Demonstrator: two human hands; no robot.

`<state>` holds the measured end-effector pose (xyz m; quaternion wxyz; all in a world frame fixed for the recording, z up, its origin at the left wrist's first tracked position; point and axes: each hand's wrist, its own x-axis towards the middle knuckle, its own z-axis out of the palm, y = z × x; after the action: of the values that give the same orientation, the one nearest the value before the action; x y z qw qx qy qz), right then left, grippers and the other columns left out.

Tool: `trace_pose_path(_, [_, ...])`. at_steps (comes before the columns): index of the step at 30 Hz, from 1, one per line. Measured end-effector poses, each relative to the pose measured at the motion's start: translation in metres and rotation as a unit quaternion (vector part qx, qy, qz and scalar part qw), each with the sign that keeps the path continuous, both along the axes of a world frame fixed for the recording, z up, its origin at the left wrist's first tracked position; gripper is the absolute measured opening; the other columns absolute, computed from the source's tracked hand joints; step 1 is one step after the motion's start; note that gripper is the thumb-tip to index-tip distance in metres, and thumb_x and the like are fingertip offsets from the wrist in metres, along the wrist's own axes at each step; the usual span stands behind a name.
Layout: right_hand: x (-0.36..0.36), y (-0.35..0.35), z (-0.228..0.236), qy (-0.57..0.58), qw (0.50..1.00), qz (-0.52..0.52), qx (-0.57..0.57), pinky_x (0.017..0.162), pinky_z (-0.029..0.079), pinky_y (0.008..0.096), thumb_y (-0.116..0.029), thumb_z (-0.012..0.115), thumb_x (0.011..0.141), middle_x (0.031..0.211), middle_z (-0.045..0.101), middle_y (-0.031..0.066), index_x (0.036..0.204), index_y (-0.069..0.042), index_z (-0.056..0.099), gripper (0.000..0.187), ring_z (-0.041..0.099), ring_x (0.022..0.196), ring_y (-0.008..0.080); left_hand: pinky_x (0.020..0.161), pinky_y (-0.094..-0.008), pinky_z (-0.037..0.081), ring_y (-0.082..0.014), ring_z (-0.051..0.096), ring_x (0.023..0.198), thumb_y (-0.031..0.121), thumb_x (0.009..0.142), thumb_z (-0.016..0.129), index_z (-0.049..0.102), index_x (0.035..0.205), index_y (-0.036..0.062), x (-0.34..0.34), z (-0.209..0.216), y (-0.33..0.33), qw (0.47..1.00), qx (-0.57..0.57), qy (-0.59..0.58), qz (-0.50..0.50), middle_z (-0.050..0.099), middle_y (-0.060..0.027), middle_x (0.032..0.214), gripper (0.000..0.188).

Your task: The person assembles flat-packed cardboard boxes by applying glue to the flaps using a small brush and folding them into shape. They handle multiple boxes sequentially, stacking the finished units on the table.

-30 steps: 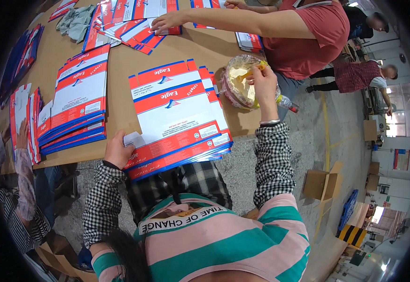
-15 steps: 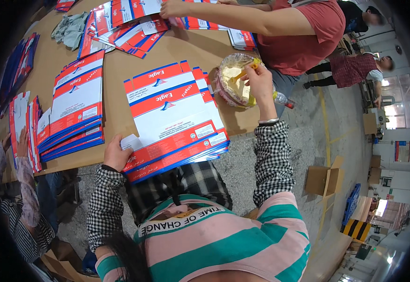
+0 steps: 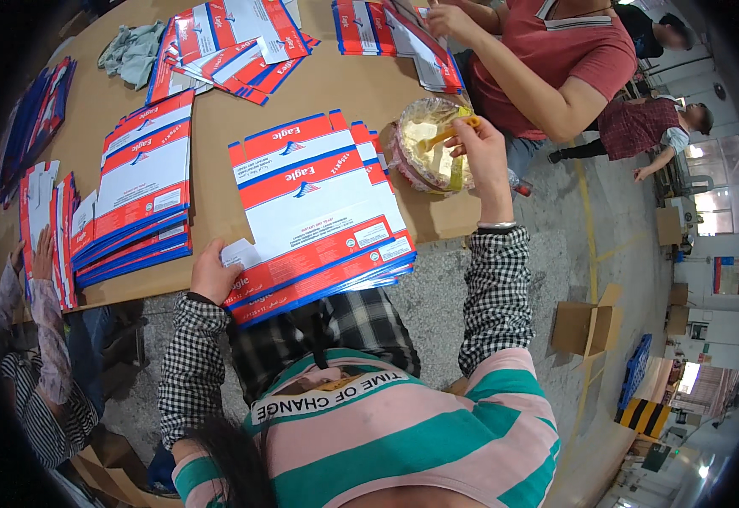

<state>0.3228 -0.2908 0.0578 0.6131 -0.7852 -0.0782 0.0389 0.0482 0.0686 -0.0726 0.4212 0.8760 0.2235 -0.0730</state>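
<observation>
Head view: right hand (image 3: pixel 479 152) pinches yellow brush (image 3: pixel 445 135) over plastic-lined paste bowl (image 3: pixel 424 157)

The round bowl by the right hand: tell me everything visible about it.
The round bowl lined with clear crinkled plastic sits upright at the brown table's right edge, holding pale yellowish paste. The right hand is over its rim, dipping a yellow-handled tool into it. The stack of flat red, white and blue cartons lies beside it.

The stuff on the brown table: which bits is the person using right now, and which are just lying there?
In use:
left hand on the flat carton stack
right hand holding a yellow brush
glue bowl

Lying about:
second carton stack
grey cloth
cardboard box on the floor
</observation>
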Motion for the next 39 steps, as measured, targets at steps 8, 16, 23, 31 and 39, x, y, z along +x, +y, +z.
trace_pose_path(8, [-0.013,-0.008,0.024,-0.029,0.996,-0.033,0.079,0.055,0.047,0.0208,-0.014,0.057,0.091,0.080,0.064,0.0075,0.095,0.002,0.059,0.017,0.061,0.065,0.0102,0.075,-0.0412,0.048,-0.0371,0.060,0.088,0.010,0.068,0.068,0.058,0.094,-0.0028,0.003,-0.005,0.007,1.000,-0.018,0.011,-0.009,0.061,-0.0222,0.092,0.031])
trace_pose_path(16, [-0.012,-0.006,0.002,-0.003,0.999,-0.008,0.036,0.055,0.048,0.0210,-0.015,0.057,0.092,0.083,0.064,0.0064,0.094,0.001,0.059,0.017,0.062,0.066,0.0112,0.071,-0.0406,0.049,-0.0364,0.062,0.082,0.009,0.069,0.068,0.058,0.091,-0.0033,0.007,0.007,0.004,1.000,0.006,0.009,-0.019,0.062,-0.0227,0.084,0.028])
trace_pose_path(23, [-0.023,-0.009,0.020,-0.043,0.982,-0.087,0.163,0.056,0.050,0.0241,-0.013,0.054,0.093,0.083,0.064,0.0107,0.096,0.003,0.057,0.017,0.061,0.063,0.0139,0.061,-0.0382,0.050,-0.0309,0.065,0.067,0.008,0.073,0.067,0.057,0.091,-0.0042,0.012,0.014,0.012,0.987,-0.143,0.079,0.013,0.063,-0.0208,0.074,0.024])
trace_pose_path(31, [-0.052,-0.005,0.022,0.012,0.942,-0.079,0.327,0.058,0.049,0.0274,-0.016,0.052,0.094,0.085,0.063,0.0119,0.097,0.001,0.055,0.018,0.059,0.064,0.0165,0.063,-0.0376,0.051,-0.0297,0.067,0.071,0.010,0.074,0.065,0.063,0.093,-0.0026,0.016,0.013,0.011,0.999,-0.051,0.015,-0.012,0.065,-0.0209,0.077,0.022])
trace_pose_path(39, [-0.076,0.046,-0.014,0.210,0.909,0.043,0.359,0.059,0.049,0.0273,-0.019,0.051,0.095,0.087,0.063,0.0130,0.099,0.000,0.055,0.020,0.060,0.065,0.0164,0.048,-0.0266,0.042,-0.0111,0.054,0.052,0.027,0.087,0.062,0.060,0.071,-0.0015,0.027,0.040,-0.017,0.972,-0.169,-0.024,0.159,0.057,-0.0057,0.057,0.033])
